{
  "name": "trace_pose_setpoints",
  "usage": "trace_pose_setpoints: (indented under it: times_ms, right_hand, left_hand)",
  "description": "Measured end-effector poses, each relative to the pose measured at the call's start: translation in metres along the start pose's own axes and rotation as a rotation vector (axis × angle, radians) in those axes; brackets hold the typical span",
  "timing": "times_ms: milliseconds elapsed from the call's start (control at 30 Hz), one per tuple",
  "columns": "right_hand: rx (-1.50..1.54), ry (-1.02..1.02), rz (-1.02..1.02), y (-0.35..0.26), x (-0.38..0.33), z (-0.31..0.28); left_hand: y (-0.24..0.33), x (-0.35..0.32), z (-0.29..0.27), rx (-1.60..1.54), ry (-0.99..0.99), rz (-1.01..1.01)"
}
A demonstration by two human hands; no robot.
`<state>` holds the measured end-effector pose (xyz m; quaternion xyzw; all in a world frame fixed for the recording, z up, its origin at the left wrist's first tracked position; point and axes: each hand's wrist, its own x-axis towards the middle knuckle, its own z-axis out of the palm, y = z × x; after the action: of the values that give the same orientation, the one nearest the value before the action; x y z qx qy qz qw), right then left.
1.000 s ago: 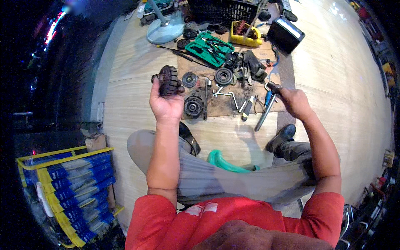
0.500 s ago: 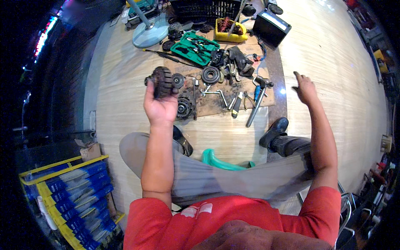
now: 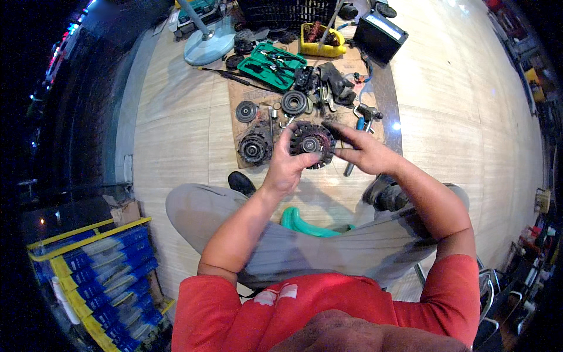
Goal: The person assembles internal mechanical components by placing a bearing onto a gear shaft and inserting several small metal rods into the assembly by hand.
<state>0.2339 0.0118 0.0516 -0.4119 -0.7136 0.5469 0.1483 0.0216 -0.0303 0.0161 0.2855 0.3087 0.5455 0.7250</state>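
Round finned metal part (image 3: 312, 145), dark with a pale hub at its centre, sits between both hands above the cardboard sheet (image 3: 234, 94) spread on the wooden floor. The left hand (image 3: 285, 167) is curled around the part's left and lower edge, its fingers closed on the rim with the thumb reaching up along the side. The right hand (image 3: 363, 154) comes in from the right with fingers stretched almost flat; its fingertips rest on the part's upper right edge, so it touches rather than clasps. Just left of the left hand lies a similar round housing (image 3: 254, 148), and beyond it a smaller disc (image 3: 246, 111) and a dark pulley (image 3: 294, 102). Farther beyond the hands stand a green tool case (image 3: 271, 64) lying open, a yellow tray (image 3: 321, 41) and a black box (image 3: 380, 36). Below the hands, between the person's knees, a green stool (image 3: 305, 224) shows.
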Motion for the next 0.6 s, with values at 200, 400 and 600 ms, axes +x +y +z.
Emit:
trace_pose_setpoints:
  times_ms: [200,400,600]
  right_hand:
    - [0.413,-0.090,0.108,0.016,0.006,0.004]
    - [-0.060,0.051,-0.070,0.017,0.014,-0.019]
    - [-0.022,0.018,-0.136,-0.004,0.005,-0.033]
  left_hand:
    - [0.004,0.001,-0.002,-0.011,-0.021,-0.065]
    - [0.011,0.003,-0.006,0.136,-0.014,-0.047]
    - [0.011,0.009,-0.010,0.136,0.105,0.038]
